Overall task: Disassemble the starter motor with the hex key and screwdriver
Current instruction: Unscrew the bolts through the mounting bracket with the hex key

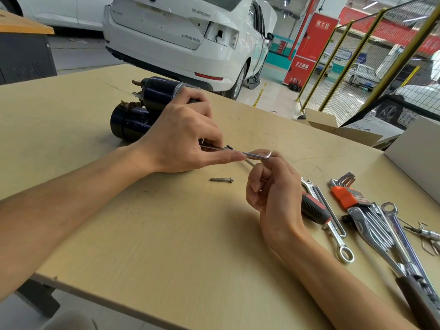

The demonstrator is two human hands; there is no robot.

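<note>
The black starter motor (140,108) lies on the wooden table (166,234) at the far left, partly hidden behind my left hand (181,136). A silver hex key (254,155) runs between both hands. My left hand pinches its long end between thumb and fingers, close to the motor. My right hand (273,189) grips the bent end with curled fingers. One loose bolt (222,179) lies on the table just below the hands. A red-and-black screwdriver handle (314,208) lies right of my right hand.
Several tools lie at the right: an orange hex key set (345,194), wrenches (335,236), a chrome ratchet (381,236) and pliers (423,232). A white box (416,153) stands at the table's right edge. A white car (185,39) is parked beyond the table.
</note>
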